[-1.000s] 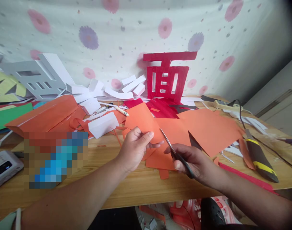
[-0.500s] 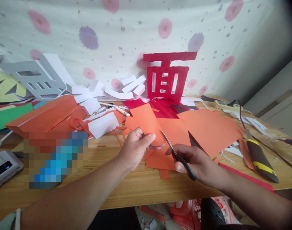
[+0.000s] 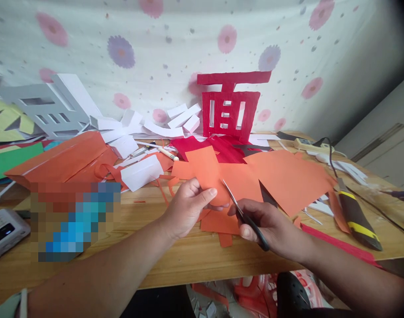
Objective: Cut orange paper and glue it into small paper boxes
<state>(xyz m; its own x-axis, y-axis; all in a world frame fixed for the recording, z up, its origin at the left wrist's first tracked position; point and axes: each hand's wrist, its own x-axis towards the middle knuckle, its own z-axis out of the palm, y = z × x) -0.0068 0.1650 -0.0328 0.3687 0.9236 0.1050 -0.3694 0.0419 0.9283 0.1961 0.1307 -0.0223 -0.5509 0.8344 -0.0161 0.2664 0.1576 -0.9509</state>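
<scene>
My left hand [image 3: 190, 205] pinches a curved piece of orange paper [image 3: 205, 167] between thumb and fingers, above the middle of the table. In my right hand [image 3: 263, 221] is a pair of scissors [image 3: 254, 227] with dark handles. Their blades point up and left and lie against the right edge of the held paper. The blades look nearly closed. Underneath, more orange paper [image 3: 284, 179] is spread over the table, some of it hidden by my hands.
A red cut-out character [image 3: 210, 99] stands against the flowered curtain. White folded strips [image 3: 185, 119] and a grey cut-out [image 3: 44, 106] are to its left. A black-and-yellow tool [image 3: 357, 216] lies right, near a power strip [image 3: 312, 145]. A white device [image 3: 8, 232] sits at left.
The held orange paper has turned slightly more upright, its top edge shifting right. Both hands and the scissors stay almost in place. The view has shifted a little.
</scene>
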